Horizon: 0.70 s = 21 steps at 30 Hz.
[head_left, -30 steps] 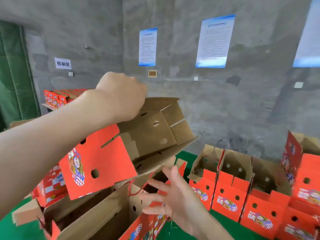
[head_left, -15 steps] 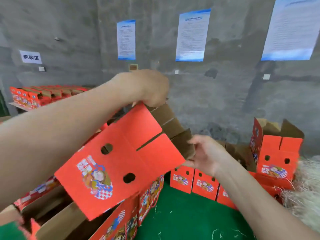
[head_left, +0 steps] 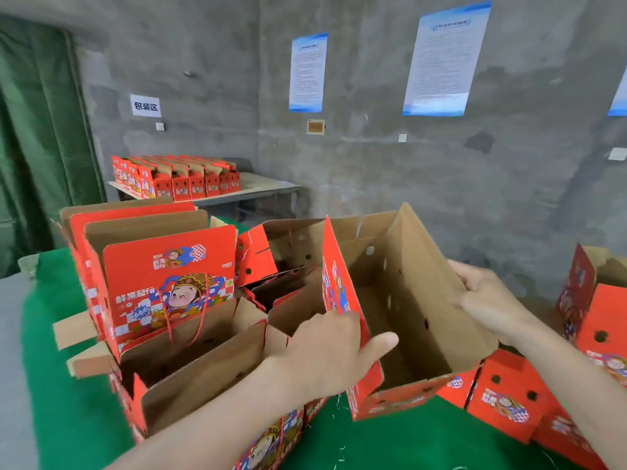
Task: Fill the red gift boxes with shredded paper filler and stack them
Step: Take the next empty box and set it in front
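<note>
Head view: at centre right an empty red gift box [head_left: 403, 310] is held tilted just over the green tabletop [head_left: 407, 442], its open top towards the camera. The left hand [head_left: 325, 354] has a closed grip on the box's near red wall, and the right hand [head_left: 488, 300] pinches the edge of its tall brown flap. That flap looks like thin card, so a hard pinch or a twist between the two hands would likely crease or tear it, or spring the folded bottom. Open boxes [head_left: 169, 293] crowd the left of the frame and more red boxes [head_left: 505, 398] sit at lower right, so a careless swing could topple either group. A loose cord [head_left: 200, 320] on the left could snag. Nothing to fill the box with shows in frame.
</note>
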Motion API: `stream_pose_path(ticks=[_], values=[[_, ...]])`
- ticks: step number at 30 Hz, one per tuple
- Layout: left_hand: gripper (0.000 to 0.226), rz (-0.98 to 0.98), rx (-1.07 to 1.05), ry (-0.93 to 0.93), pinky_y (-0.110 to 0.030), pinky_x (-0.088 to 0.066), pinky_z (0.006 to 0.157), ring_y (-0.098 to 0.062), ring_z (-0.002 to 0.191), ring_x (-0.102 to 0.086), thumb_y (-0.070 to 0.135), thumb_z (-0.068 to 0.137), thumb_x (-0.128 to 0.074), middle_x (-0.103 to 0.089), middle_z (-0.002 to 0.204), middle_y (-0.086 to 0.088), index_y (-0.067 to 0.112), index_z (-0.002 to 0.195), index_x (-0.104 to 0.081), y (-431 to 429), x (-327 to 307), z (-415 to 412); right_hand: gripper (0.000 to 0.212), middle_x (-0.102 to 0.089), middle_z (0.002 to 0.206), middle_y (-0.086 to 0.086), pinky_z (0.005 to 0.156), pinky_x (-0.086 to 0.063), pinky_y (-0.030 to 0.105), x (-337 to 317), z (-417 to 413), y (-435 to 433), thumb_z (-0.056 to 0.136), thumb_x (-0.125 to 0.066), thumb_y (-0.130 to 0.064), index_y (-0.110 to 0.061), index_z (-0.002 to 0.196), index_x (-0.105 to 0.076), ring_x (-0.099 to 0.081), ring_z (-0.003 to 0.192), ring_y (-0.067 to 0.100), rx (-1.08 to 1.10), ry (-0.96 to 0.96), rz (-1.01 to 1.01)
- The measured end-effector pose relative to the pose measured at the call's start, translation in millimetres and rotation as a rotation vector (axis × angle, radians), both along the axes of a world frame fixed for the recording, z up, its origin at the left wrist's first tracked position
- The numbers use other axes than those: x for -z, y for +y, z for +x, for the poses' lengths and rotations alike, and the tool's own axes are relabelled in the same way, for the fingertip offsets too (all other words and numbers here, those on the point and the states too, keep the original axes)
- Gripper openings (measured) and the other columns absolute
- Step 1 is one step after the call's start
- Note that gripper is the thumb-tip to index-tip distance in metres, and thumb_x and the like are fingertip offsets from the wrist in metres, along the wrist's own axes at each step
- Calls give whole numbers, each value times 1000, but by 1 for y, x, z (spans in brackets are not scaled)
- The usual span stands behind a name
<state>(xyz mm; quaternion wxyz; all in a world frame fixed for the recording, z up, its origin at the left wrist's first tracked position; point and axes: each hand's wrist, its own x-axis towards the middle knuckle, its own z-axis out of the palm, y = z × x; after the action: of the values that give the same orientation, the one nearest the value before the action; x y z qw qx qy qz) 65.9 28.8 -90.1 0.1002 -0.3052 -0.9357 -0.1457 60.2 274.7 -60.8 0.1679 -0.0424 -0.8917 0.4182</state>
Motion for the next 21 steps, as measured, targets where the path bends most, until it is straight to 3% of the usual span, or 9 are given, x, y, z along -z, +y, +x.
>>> stream_pose_path(ticks=[3, 5, 6, 8, 11, 14, 16, 19, 21], values=[[49, 295, 82, -7, -38, -50, 78, -21, 85, -62, 55, 90, -34, -65, 88, -4, 14, 89, -61, -14, 4, -14, 66, -59, 120, -12, 89, -45, 25, 7, 1, 7, 80, -51, 14, -27, 132, -51, -57, 108, 9, 3, 75, 46], [33, 498, -8, 114, -35, -45, 97, -19, 112, -56, 30, 90, -55, -59, 121, -5, 16, 120, -57, -27, 3, -32, 64, -54, 123, -16, 90, -40, 16, 10, 7, 7, 82, -54, 12, -25, 133, -49, -53, 112, 6, -4, 142, 84], [52, 510, -71, 197, -35, -37, 107, -20, 128, -43, 16, 85, -62, -45, 138, -6, 16, 135, -45, -31, 1, -39, 62, -50, 122, -20, 90, -36, 9, 10, 12, 6, 83, -55, 10, -24, 134, -49, -50, 113, 2, -2, 173, 132], [82, 340, -84, 377, -50, -16, 115, -28, 143, -10, 1, 76, -65, -17, 154, -10, 19, 146, -26, -33, -2, -48, 53, -53, 118, -19, 86, -31, 0, 10, 23, 11, 83, -57, 8, -18, 129, -54, -50, 110, -1, 9, 221, 271], [79, 126, 202, 522, -59, -3, 110, -27, 144, -6, -9, 67, -48, -22, 154, -5, 26, 138, -44, -18, -2, -43, 20, -68, 99, 9, 73, -35, 25, 8, 41, 30, 82, -61, -3, -3, 101, -67, -61, 97, 26, 119, 131, 554], [64, 235, 431, 360, -51, -20, 111, -23, 135, -36, -6, 67, -37, -44, 142, -4, 19, 121, -62, 10, 11, -28, 19, -66, 103, 12, 80, -41, 35, 25, 67, 49, 85, -60, -10, -7, 102, -67, -58, 100, 32, 159, -76, 649], [44, 307, 493, 223, -41, -32, 108, -27, 127, -46, -3, 80, -50, -51, 135, -9, 11, 119, -62, 33, 30, -20, 14, -65, 96, 9, 78, -39, 33, 48, 87, 59, 86, -59, -10, -8, 97, -68, -58, 97, 29, 71, -201, 645], [52, 214, 499, 43, -29, -22, 112, -25, 133, -37, 12, 84, -64, -43, 141, -10, 12, 133, -49, 70, 67, -11, 20, -66, 102, 8, 78, -37, 30, 89, 111, 73, 87, -59, -13, -7, 105, -67, -56, 99, 24, -16, -416, 648], [62, 82, 488, -51, -31, -18, 115, -19, 139, -24, 23, 87, -61, -30, 149, -6, 17, 143, -36, 91, 95, -5, 23, -66, 107, 6, 77, -36, 25, 117, 126, 78, 86, -59, -15, -10, 107, -67, -57, 101, 22, -13, -490, 592]])
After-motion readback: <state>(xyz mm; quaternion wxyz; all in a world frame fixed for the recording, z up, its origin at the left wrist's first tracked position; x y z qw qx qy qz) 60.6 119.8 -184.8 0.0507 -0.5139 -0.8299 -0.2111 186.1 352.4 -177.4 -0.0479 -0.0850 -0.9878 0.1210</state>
